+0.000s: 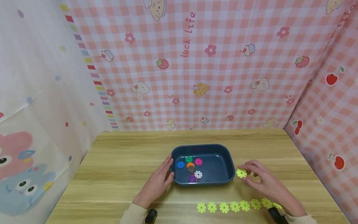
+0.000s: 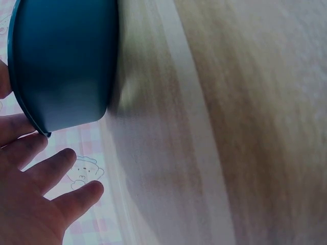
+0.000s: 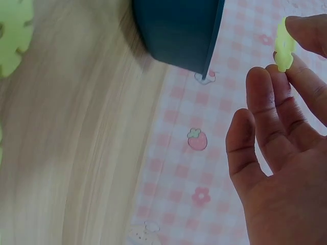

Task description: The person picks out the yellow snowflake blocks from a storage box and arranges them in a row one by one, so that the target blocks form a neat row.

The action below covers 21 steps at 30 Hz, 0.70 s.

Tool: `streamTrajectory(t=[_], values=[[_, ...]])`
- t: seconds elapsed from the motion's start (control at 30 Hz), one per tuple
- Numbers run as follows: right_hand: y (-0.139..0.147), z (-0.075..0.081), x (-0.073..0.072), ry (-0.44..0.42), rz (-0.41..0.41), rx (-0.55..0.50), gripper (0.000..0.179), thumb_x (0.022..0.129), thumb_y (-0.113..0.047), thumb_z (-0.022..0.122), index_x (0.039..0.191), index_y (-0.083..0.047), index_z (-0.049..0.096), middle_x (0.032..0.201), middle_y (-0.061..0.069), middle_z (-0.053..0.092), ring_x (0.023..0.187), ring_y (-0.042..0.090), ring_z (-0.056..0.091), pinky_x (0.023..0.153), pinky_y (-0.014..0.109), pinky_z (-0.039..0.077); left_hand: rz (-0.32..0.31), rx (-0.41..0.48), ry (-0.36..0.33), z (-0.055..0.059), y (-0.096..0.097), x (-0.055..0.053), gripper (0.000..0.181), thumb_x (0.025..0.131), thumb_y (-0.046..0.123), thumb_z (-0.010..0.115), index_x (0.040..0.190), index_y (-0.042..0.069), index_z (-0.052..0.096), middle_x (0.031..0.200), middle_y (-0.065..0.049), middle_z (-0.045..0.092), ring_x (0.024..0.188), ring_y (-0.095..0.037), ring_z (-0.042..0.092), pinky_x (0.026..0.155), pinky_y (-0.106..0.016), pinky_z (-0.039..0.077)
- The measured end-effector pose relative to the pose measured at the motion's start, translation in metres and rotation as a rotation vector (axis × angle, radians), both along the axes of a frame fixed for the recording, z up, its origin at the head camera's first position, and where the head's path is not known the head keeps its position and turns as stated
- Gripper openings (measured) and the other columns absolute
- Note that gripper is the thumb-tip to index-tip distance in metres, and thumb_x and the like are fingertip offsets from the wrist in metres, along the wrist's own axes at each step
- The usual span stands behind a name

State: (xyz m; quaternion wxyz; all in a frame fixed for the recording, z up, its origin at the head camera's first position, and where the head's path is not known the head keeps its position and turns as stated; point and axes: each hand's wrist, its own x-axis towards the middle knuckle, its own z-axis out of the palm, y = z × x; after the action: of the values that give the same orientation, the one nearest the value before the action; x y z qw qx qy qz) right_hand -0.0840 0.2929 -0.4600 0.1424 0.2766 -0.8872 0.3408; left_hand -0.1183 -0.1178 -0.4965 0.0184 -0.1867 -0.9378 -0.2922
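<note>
A dark blue rectangular plastic bin (image 1: 221,161) stands on the table. Inside its left half lie several notched snowflake discs: blue (image 1: 180,165), green (image 1: 189,159), pink (image 1: 198,161), orange, brown, white (image 1: 198,174) and purple (image 1: 192,178). My left hand (image 1: 156,184) rests against the bin's left end, its fingers extended and spread at the rim (image 2: 46,133). Just off the bin's right end, my right hand (image 1: 264,180) pinches a yellow-green snowflake disc (image 3: 284,47) between thumb and fingers, above the table. Its other fingers are loosely bent.
Along the table's near side runs a row of several yellow-green discs (image 1: 224,207); its right end is partly hidden by my right wrist. The wooden table (image 1: 120,161) ends at a checked cloth backdrop (image 1: 179,93), with more cloth on both sides.
</note>
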Motion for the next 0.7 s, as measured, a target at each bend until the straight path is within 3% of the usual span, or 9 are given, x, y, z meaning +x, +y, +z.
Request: streamTrajectory(t=[0.7], values=[[0.047, -0.003, 0.025, -0.056, -0.126, 0.022, 0.038, 0.089, -0.005, 0.08, 0.124, -0.018, 0.073, 0.108, -0.014, 0.059, 0.087, 0.006, 0.053, 0.067, 0.02, 0.048, 0.003, -0.006, -0.018, 0.001, 0.001, 0.0, 0.056, 0.109, 0.029, 0.055, 0.157, 0.004, 0.043, 0.169, -0.006, 0.029, 0.151, -0.028, 0.036, 0.119, -0.05, 0.037]])
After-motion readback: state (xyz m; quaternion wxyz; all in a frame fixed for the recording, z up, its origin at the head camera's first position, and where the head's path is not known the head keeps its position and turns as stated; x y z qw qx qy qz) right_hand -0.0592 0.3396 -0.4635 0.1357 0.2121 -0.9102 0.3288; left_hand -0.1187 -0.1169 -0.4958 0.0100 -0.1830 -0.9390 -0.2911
